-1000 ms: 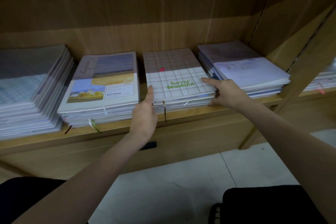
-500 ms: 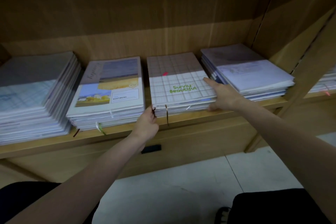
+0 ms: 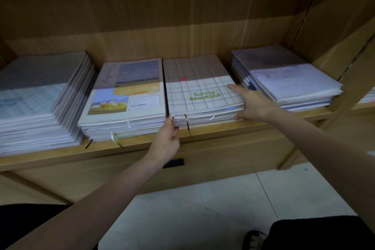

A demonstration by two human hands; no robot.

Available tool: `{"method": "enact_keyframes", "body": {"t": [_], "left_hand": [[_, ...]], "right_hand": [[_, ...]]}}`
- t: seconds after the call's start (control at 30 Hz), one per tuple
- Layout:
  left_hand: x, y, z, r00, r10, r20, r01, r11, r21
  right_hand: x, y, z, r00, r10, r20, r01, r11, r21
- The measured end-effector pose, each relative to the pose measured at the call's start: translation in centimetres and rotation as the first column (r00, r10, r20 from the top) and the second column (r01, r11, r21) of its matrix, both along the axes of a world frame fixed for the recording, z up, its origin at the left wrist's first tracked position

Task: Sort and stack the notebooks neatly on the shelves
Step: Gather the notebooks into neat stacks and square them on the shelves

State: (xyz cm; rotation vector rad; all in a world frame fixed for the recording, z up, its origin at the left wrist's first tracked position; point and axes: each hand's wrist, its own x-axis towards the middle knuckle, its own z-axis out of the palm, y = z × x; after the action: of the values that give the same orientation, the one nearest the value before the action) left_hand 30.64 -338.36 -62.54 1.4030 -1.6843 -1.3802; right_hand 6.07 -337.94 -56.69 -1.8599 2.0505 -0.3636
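Nearest, pale floor tiles [image 3: 203, 219] meet the wooden shelf [image 3: 233, 130]. Left hand [image 3: 166, 140], fingers curled, grips the checked notebook stack [image 3: 203, 95] at its front corner; right hand [image 3: 253, 103] presses straight fingers against its side. Three other stacks flank it.

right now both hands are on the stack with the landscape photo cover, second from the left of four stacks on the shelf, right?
Not quite. In the head view, the left hand and right hand are on the plaid "Sunny Beautiful" stack, third from the left. The landscape photo stack is second from the left, and there are four stacks on this shelf.
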Motion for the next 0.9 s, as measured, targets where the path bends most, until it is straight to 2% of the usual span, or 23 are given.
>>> {"method": "enact_keyframes", "body": {"t": [0.17,0.5,0.77,0.9], "left_hand": [[-0.2,0.4,0.6,0.999,-0.046,-0.021,0.047,0.999,0.028],[-0.4,0.7,1.5,0.998,-0.018,-0.058,0.021,0.999,0.049],[-0.4,0.4,1.7,0.998,-0.067,0.014,0.066,0.997,0.041],[-0.4,-0.7,2.1,0.996,-0.086,0.037,0.088,0.996,-0.032]], "right_hand": [[-0.4,0.3,-0.4,0.998,-0.034,0.058,0.033,0.999,0.016],[-0.7,0.9,-0.9,0.989,-0.093,0.119,0.094,0.995,-0.01],[-0.7,1.0,-1.1,0.989,-0.091,0.119,0.092,0.996,-0.001],[-0.7,1.0,-0.5,0.975,-0.106,0.196,0.096,0.993,0.062]]}}
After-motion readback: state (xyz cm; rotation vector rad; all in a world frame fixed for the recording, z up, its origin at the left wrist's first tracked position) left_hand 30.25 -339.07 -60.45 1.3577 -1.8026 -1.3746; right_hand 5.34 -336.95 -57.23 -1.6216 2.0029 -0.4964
